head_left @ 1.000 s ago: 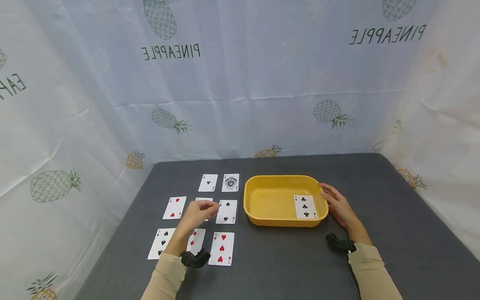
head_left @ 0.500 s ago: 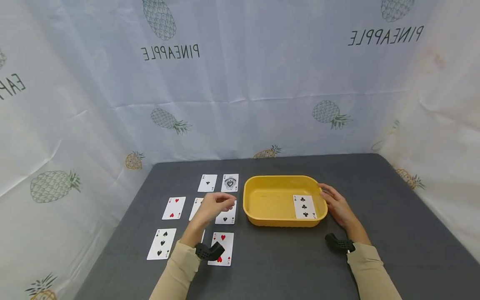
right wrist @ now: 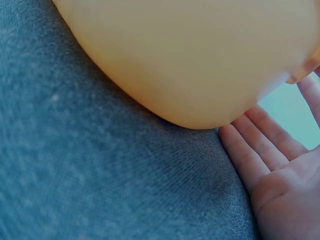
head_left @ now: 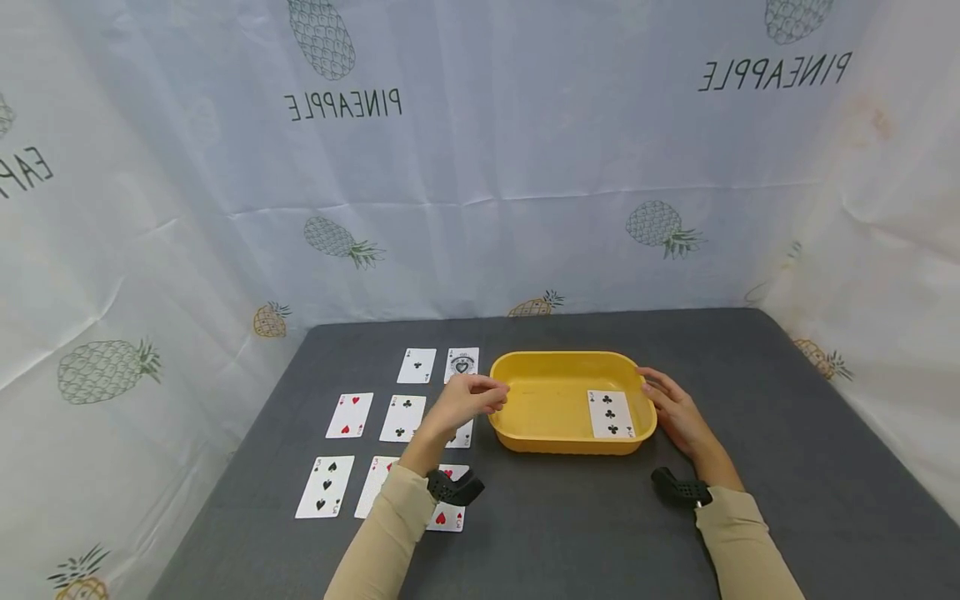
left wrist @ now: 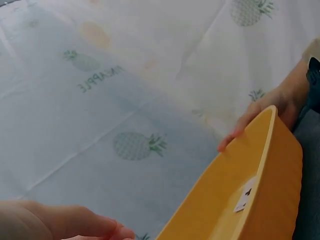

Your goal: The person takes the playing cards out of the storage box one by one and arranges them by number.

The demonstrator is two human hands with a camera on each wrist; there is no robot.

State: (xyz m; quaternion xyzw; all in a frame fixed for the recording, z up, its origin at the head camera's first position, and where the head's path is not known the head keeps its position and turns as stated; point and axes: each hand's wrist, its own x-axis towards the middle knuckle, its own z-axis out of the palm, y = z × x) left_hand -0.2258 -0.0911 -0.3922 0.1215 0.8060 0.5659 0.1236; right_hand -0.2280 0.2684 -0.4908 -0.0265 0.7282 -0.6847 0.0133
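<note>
In the head view my left hand [head_left: 468,400] hovers at the left end of a yellow plastic tray [head_left: 566,447], its fingers loosely bent and nothing visible in them. Thumb and fingertips lie close together in the left wrist view. With straight fingers my right hand [head_left: 678,417] touches the tray's right end; the right wrist view shows those fingers [right wrist: 255,145] against its outer wall. A three of clubs [head_left: 611,414] lies face up inside, towards the right. Beneath my left hand and forearm, a two of spades [head_left: 462,434] and a three of hearts [head_left: 448,518] are partly hidden.
Left of the tray, face-up playing cards lie in rows on the dark table [head_left: 570,525]: an ace of clubs [head_left: 416,366], ace of spades [head_left: 461,363], two of hearts [head_left: 349,415], two of clubs [head_left: 402,418], three of spades [head_left: 325,487] and three of diamonds [head_left: 375,485].
My left hand has travelled right, from above the middle row of cards to the tray's left rim, uncovering the two of clubs. The right hand, the tray and its card stay put.
</note>
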